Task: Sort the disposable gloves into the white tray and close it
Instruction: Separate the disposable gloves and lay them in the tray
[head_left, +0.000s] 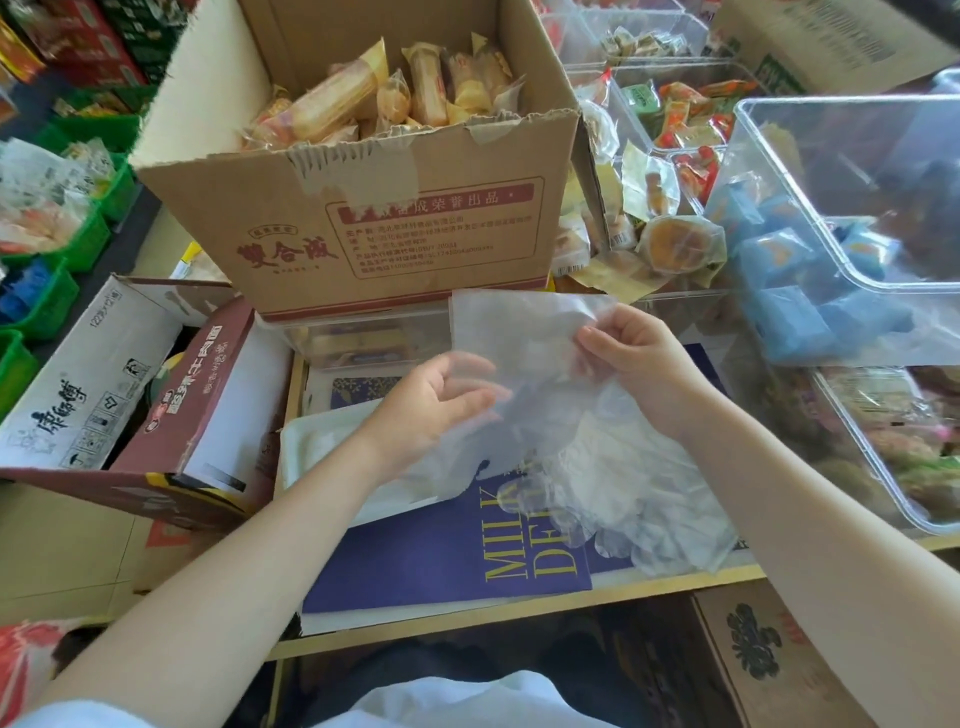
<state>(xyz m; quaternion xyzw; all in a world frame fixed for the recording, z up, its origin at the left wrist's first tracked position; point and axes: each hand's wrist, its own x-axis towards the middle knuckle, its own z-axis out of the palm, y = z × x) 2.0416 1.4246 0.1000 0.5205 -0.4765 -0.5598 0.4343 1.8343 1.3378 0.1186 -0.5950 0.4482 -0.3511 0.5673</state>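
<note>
A clear disposable glove (524, 332) hangs spread in the air in front of the big carton. My right hand (636, 358) pinches its right edge with curled fingers. My left hand (434, 405) is behind the glove's lower left part, fingers loosely curled against the film; whether it grips I cannot tell for sure. More clear gloves (639, 499) lie in a loose pile on the purple box below my right wrist. The white tray (317, 447) lies under my left wrist, partly hidden by my forearm.
A purple flat box (441, 561) covers the table's front. A large brown carton of wrapped pastries (363, 208) stands just behind. An open maroon-and-white box (171, 395) sits at left, clear plastic bins (857, 249) with snacks at right, green baskets (62, 249) far left.
</note>
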